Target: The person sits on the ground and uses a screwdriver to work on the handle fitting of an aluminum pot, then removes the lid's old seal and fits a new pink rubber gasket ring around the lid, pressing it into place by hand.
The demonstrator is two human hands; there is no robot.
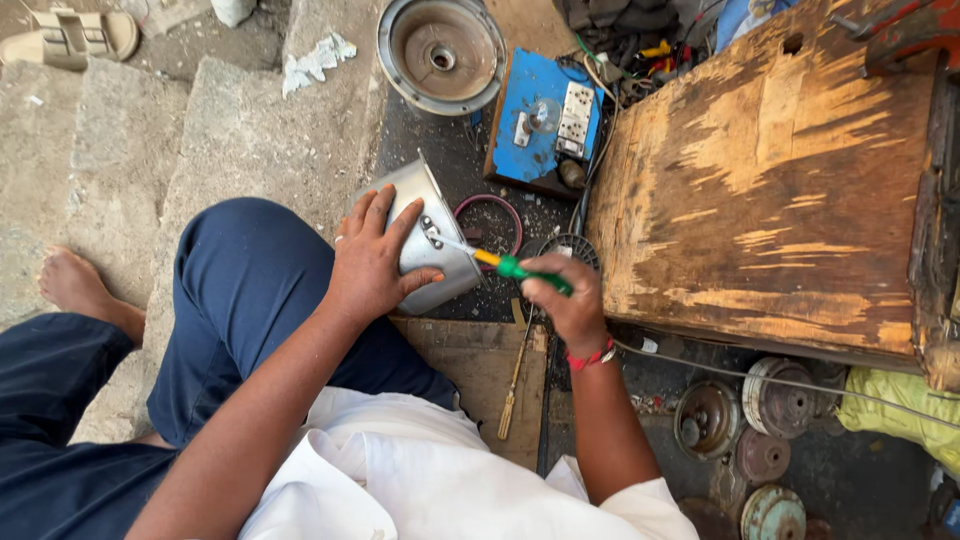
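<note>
A silver metal housing point(425, 235), rounded and open at one end, lies tilted near the middle of the frame, resting against the person's raised knee in dark blue trousers point(245, 290). The left hand point(370, 260) is spread flat over its near side, fingers splayed and thumb hooked under the lower edge, pressing it in place. The right hand point(568, 305) is clenched around the green handle of a screwdriver point(505, 265), whose yellow collar and thin shaft point left to a small plate with screws on the housing's face. A red band circles the right wrist.

Just behind the housing, on the dark floor, lie a reddish rubber ring point(490, 222) and a round black vented part point(570, 250), partly hidden by the right hand. Below the hands a second screwdriver with a wooden handle point(513, 390) rests on a flat board point(480, 370).

At upper centre sits a round metal pan with a brown inside point(441, 52), and beside it a blue board carrying a switch, a socket and a bulb point(543, 118). A large worn wooden surface point(770, 180) fills the right side. At lower right several rusty motor parts point(745, 420) lie on the floor beside a yellow-green cloth point(900, 410). Stone steps point(200, 130) take the upper left, with a tan sandal point(75, 35) at the corner and a bare foot point(75, 285) at the left edge.
</note>
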